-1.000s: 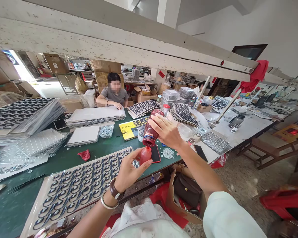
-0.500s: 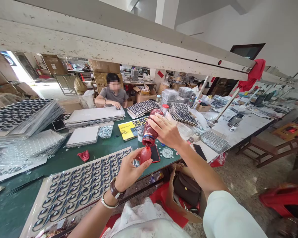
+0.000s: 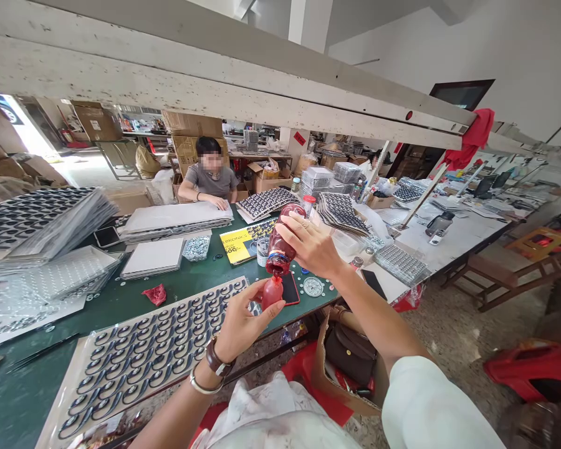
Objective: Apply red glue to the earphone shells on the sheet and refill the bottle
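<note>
My left hand (image 3: 240,317) grips a small soft red bottle (image 3: 273,294), held upright with its mouth at the top. Tilted mouth-down just above it is a larger bottle of dark red liquid (image 3: 279,244), with my right hand (image 3: 314,248) wrapped around its body. The two mouths meet or nearly meet, and red shows between them; I cannot tell if liquid is flowing. Below and left of my hands lies a sheet with rows of dark curled pieces (image 3: 156,352). Partly hidden behind the small bottle is a red-edged phone (image 3: 290,290).
On the green table (image 3: 32,399) are a crumpled red scrap (image 3: 155,294), a yellow booklet (image 3: 237,246), a tub of small pieces (image 3: 197,248) and stacked sheets (image 3: 175,221). A co-worker (image 3: 210,174) sits opposite. An open carton with a brown bag (image 3: 350,352) stands below the edge.
The view has shifted slightly. Both bottles keep almost the same pose in my hands. Across the table, the co-worker's hand now lies flatter on the stacked sheets.
</note>
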The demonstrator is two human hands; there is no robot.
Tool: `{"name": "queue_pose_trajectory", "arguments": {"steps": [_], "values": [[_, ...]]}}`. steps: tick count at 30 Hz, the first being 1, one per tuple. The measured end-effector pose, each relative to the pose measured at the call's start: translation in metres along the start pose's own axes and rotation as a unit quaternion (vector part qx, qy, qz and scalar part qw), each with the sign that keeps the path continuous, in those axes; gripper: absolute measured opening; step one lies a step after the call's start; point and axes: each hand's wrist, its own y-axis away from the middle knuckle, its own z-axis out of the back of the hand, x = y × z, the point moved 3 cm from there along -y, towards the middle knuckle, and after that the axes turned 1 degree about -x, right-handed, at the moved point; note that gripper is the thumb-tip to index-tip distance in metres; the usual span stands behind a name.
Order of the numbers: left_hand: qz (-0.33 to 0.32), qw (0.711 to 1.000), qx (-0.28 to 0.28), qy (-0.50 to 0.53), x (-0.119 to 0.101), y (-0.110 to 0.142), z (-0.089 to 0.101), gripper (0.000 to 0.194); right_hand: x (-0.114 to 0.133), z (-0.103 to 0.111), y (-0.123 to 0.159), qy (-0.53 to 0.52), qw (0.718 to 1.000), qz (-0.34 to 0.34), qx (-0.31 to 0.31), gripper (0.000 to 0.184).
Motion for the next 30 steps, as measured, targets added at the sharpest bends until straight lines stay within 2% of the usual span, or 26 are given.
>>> {"name": "queue_pose_trajectory", "arguments": {"steps": [22, 30], "values": [[0.006, 1.0, 0.0, -0.003, -0.0002, -0.001, -0.0017, 0.048, -0.0016, 0.0022, -0.0019, 0.006, 1.0, -0.004, 0.016, 0.038], [0.005, 1.0, -0.001, 0.002, 0.0, -0.0023, -0.0013, 0.048, 0.0006, -0.001, 0.0001, 0.012, 1.0, 0.009, -0.002, 0.038]]}}
